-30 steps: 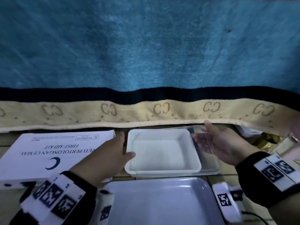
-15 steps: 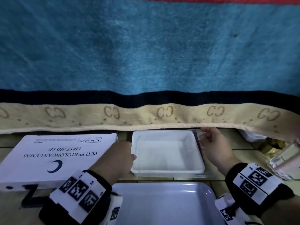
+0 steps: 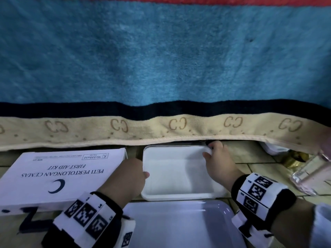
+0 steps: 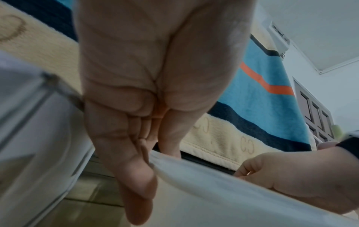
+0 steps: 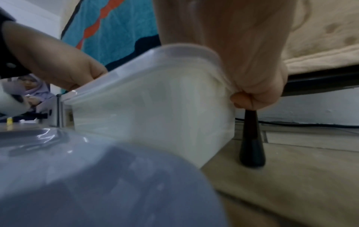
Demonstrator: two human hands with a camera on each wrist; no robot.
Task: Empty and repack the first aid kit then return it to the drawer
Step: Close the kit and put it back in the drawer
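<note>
Both hands gripped the white container: left hand (image 3: 129, 178) on one short rim, right hand (image 3: 217, 163) on the other; between them the container (image 3: 176, 173) lay long-axis across, blanket (image 3: 161, 129) edge just beyond.

Right hand (image 5: 248, 73) at the top, fingers curled over the far corner rim of a translucent white container (image 5: 155, 107), fingertips tucked under the lip. Left hand (image 5: 64, 67) at the opposite rim, black wristband at the frame's edge. Grey-blue tray (image 5: 93, 181), blurred, in the near foreground, against the container's side. Black tapered leg (image 5: 252, 142) standing on the tiled floor (image 5: 301, 176) just beside the container. Beige-edged blanket (image 5: 322, 46) hanging above, teal and orange beyond.
</note>
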